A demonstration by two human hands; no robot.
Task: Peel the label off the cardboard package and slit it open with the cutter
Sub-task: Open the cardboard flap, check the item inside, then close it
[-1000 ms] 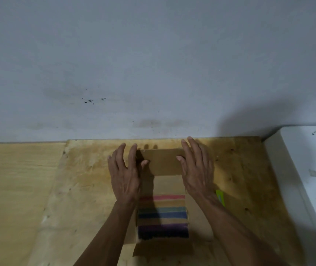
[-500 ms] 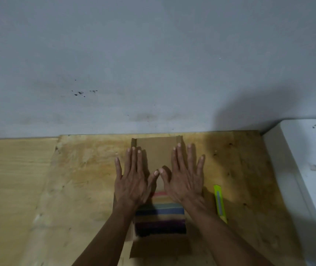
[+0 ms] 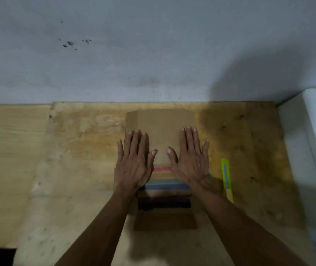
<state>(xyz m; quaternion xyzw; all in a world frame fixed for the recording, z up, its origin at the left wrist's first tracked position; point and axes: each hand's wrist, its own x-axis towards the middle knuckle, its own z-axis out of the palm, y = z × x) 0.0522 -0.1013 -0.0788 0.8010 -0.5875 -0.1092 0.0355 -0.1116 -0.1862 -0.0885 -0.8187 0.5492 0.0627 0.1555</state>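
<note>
Cardboard package (image 3: 160,129) lies flat on the desk (image 3: 76,150), its long axis running near to far, with coloured stripes across its near half. Both hands press on it palm down, fingers spread and holding nothing: the left hand (image 3: 134,162) on its left edge, the right hand (image 3: 190,160) on its right. The cutter (image 3: 226,179) lies just right of the right hand, its length also near to far, so that hand looks the likelier to take it. No label can be made out.
</note>
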